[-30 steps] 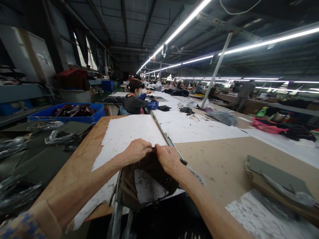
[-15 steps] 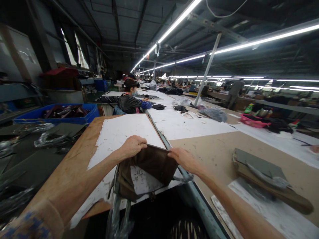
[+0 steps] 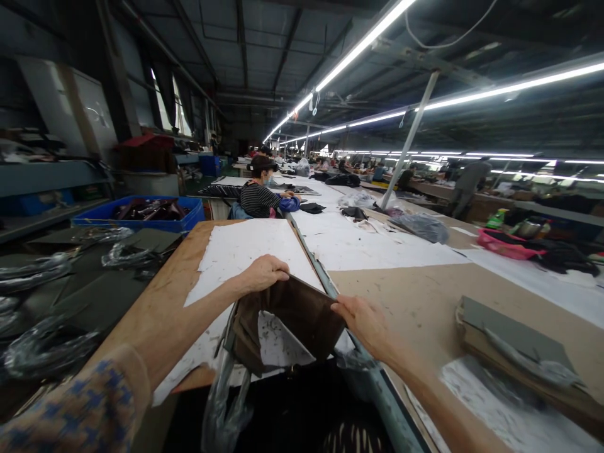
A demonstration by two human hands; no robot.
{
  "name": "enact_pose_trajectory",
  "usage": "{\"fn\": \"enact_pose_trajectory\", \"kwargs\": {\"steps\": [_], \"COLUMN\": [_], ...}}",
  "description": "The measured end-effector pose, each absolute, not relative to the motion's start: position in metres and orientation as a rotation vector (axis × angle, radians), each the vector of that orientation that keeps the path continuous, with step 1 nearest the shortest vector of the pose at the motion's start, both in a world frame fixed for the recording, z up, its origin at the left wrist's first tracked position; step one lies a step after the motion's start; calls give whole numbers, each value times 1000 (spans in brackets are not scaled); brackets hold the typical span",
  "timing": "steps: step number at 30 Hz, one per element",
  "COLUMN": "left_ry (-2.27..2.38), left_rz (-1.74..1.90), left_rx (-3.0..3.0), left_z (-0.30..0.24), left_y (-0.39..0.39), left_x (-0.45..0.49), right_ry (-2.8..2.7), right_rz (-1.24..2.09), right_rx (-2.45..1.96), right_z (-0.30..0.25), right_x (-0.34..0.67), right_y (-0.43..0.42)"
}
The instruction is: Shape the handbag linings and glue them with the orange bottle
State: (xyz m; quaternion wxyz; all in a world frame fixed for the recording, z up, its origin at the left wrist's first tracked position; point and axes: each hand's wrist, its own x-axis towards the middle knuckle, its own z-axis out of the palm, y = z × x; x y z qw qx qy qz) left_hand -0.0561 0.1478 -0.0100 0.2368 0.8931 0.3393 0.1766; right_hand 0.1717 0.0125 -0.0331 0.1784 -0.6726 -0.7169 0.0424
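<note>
My left hand (image 3: 262,274) and my right hand (image 3: 363,319) grip the two top corners of a dark brown leather piece (image 3: 302,314) and hold it stretched between them. The piece hangs over the near edge of a wooden worktable (image 3: 155,296) covered with white paper (image 3: 250,248). A white paper patch (image 3: 278,343) shows on the piece's lower front. Clear plastic wrap (image 3: 221,409) hangs below it. Both hands are closed on the piece's edge.
A blue bin (image 3: 136,217) of dark pieces stands at the far left. Plastic-wrapped dark sheets (image 3: 56,296) lie left of the table. A grey-topped stack (image 3: 514,346) lies on the right table. A person in a striped top (image 3: 259,195) works ahead; other workers sit further back.
My hands have drawn apart from touching to wide, spreading the brown piece open between them. The right hand moved right and slightly down.
</note>
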Motion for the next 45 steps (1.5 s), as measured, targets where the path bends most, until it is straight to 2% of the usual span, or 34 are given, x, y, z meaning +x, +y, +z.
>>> {"fn": "enact_pose_trajectory", "kwargs": {"steps": [6, 13, 19, 22, 28, 33, 41, 45], "left_ry": [780, 631, 603, 718, 1047, 1249, 1048, 995], "left_rz": [477, 406, 471, 578, 423, 469, 560, 588], "left_rx": [2487, 2497, 2182, 2121, 2345, 2535, 2523, 2460], "left_z": [-6, -11, 0, 8, 6, -2, -20, -22], "left_y": [143, 144, 155, 155, 138, 132, 146, 151], "left_x": [-20, 3, -20, -38, -54, -38, -36, -38], "right_ry": [-2016, -1984, -2076, -2065, -2048, -1986, -2179, -2223], "right_rz": [348, 291, 153, 161, 250, 154, 216, 179], "right_rx": [-2029, -1984, -2067, -2066, -2096, -2010, -1759, -1785], "right_z": [-19, -16, -20, -20, -13, -6, -8, -9], "right_x": [174, 144, 134, 141, 142, 131, 137, 139], "right_y": [-8, 41, 57, 58, 61, 68, 88, 90]}}
